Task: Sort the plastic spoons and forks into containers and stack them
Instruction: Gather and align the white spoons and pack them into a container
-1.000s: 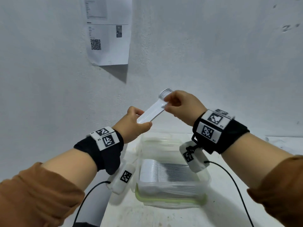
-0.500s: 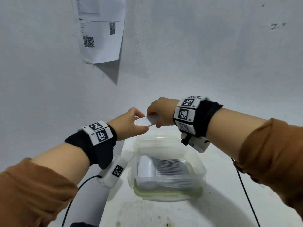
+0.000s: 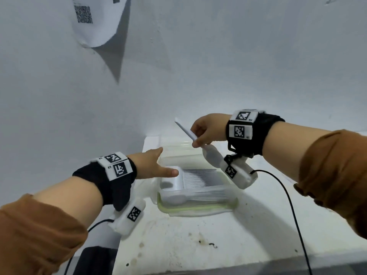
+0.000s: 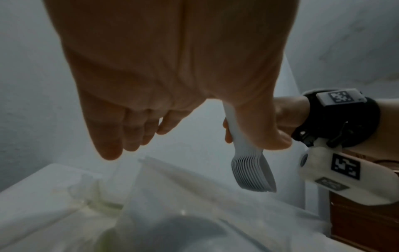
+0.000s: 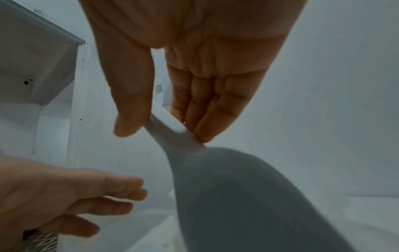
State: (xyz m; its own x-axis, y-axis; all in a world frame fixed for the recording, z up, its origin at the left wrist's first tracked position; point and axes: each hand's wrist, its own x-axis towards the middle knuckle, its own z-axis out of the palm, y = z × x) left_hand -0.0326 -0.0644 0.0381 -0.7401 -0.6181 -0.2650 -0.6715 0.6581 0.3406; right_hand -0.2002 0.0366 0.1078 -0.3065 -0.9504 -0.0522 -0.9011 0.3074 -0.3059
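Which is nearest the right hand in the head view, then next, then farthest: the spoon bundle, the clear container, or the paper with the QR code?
1. Spoon bundle: in the right hand's grip.
2. Clear container: just below, on the table.
3. Paper with the QR code: high on the wall, upper left.

2 hands; 1 nested spoon bundle mid-frame, count unclear; 1 clear container at lower centre holding stacked cutlery; 1 paper sheet upper left; 2 wrist cameras.

Stained white table bears 1 clear container.
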